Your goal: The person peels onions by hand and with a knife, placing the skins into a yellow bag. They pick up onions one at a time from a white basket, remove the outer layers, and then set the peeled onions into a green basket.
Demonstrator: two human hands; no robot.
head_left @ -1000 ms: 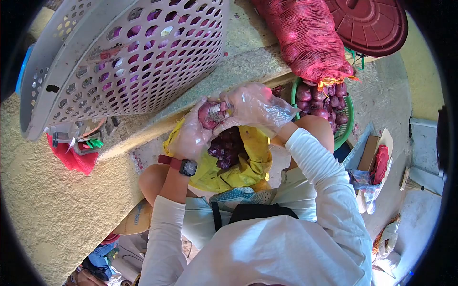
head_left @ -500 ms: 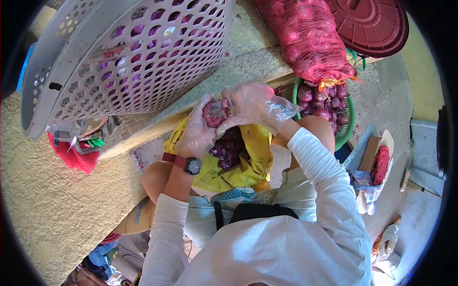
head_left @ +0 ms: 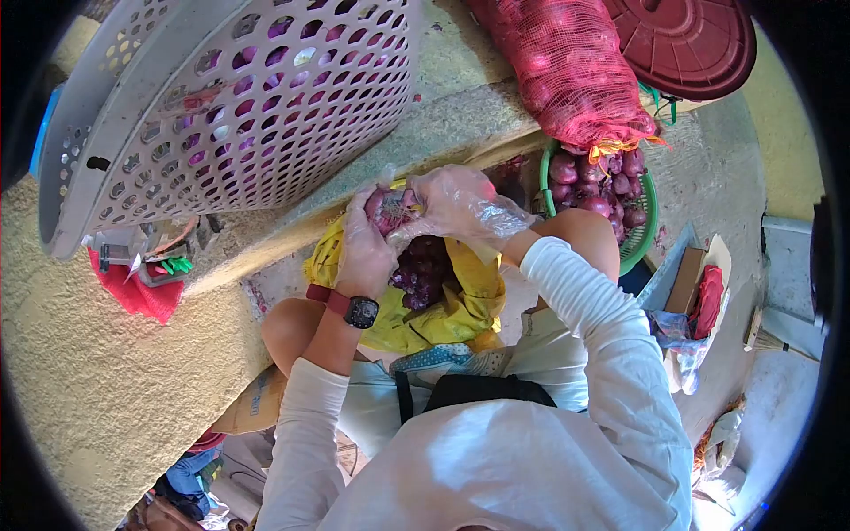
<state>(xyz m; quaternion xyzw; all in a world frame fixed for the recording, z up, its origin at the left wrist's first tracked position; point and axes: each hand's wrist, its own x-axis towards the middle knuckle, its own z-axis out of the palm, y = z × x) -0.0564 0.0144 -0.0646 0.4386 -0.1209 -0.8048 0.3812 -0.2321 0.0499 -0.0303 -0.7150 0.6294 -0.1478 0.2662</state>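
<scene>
A red onion, its dry root end showing, is gripped in my left hand, above a yellow sack. From the other side my right hand presses its bent fingers against the same onion; some fingertips are hidden. Both hands wear clear plastic gloves, and a dark watch is on the left wrist. More red onions lie inside the open sack, between my knees.
A large grey perforated basket stands on the ledge at upper left. To the right are a green basket of onions, a full red mesh bag and a dark red lid. A cardboard box is farther right.
Both hands have shifted slightly left with the onion, and it has turned a little. My right hand has drawn in from the right, away from the green basket's edge.
</scene>
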